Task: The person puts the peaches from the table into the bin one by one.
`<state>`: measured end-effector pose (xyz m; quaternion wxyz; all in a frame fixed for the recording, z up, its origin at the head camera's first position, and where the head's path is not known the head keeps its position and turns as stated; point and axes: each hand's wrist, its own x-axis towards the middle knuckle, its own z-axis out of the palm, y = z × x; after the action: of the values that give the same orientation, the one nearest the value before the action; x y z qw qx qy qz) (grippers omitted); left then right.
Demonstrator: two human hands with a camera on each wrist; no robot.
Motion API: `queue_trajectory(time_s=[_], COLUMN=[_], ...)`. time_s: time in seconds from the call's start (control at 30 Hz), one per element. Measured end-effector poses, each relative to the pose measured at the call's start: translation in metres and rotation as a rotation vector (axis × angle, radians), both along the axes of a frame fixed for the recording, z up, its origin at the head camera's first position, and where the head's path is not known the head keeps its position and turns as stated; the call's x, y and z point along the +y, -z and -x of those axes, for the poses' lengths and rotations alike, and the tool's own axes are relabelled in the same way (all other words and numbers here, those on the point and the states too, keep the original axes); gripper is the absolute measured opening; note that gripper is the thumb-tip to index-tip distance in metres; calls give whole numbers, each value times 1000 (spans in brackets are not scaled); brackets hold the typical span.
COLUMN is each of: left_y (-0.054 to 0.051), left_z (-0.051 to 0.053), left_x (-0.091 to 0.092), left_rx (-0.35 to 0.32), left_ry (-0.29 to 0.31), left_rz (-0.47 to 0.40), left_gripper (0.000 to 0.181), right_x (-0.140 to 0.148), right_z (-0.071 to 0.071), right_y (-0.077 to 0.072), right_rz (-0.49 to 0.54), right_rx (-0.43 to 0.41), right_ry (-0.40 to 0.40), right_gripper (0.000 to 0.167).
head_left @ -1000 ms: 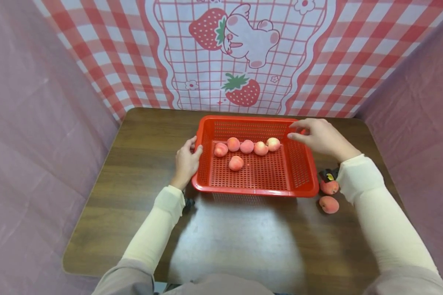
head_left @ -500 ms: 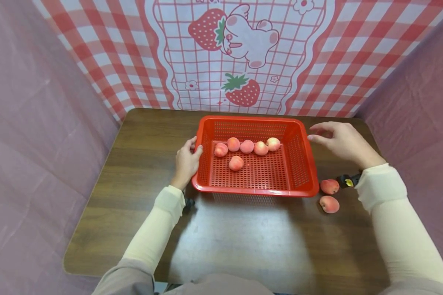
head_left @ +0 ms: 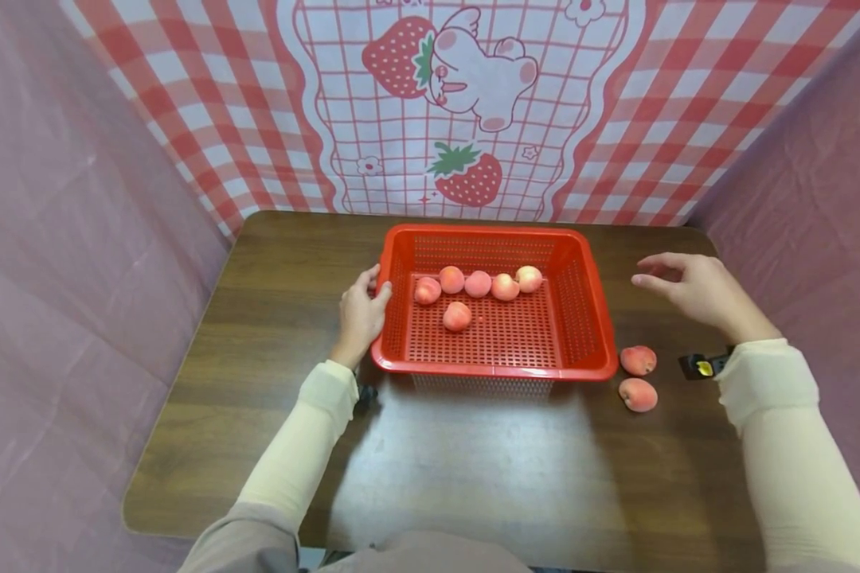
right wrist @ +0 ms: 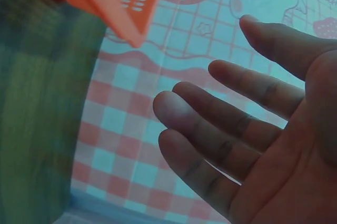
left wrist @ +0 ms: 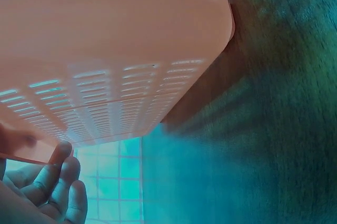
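Note:
A red plastic basket (head_left: pixel 494 372) with slotted walls stands on the table. Its left rim is held by my left hand (head_left: pixel 361 312), thumb on top and fingers on the outside; the left wrist view shows those fingers (left wrist: pixel 71 176) bent at the rim. Inside lie several peaches, most in a row toward the back, such as this peach (head_left: pixel 478 284), with a single peach (head_left: pixel 457 317) in front of them. To the right of the basket, over the table, hovers my right hand (head_left: pixel 702 288), holding nothing, its fingers loosely extended in the right wrist view.
Two more peaches lie outside the basket by its front right corner, a rear peach (head_left: pixel 639 360) and a front peach (head_left: pixel 639 395). The brown wooden table (head_left: pixel 272 334) meets a checkered strawberry-print cloth (head_left: pixel 244 103) at the back. Pink curtains (head_left: pixel 64 263) hang at both sides.
My right hand has moved from above the basket's right back corner out to the right, away from it. My left hand, the basket and the peaches stay where they were.

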<state>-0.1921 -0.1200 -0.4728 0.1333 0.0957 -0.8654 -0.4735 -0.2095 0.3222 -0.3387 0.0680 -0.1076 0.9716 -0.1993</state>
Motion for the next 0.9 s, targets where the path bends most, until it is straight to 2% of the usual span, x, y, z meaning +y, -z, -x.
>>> queue_trajectory(time_s=[0.13, 0.57, 0.9], left_y=[-1, -1, -1], left_z=[-1, 0, -1], left_x=[0, 1, 1], left_rx=[-1, -4, -9], left_ry=[2, -2, 1], left_rz=[4, -10, -5], left_gripper=[43, 42, 43], right_x=[4, 19, 28], right_z=[0, -1, -9], right_y=[10, 43, 68], right_rz=[-21, -134, -210], right_rx=[-28, -224, -404], right_ry=[-11, -42, 8], right_gripper=[54, 66, 72])
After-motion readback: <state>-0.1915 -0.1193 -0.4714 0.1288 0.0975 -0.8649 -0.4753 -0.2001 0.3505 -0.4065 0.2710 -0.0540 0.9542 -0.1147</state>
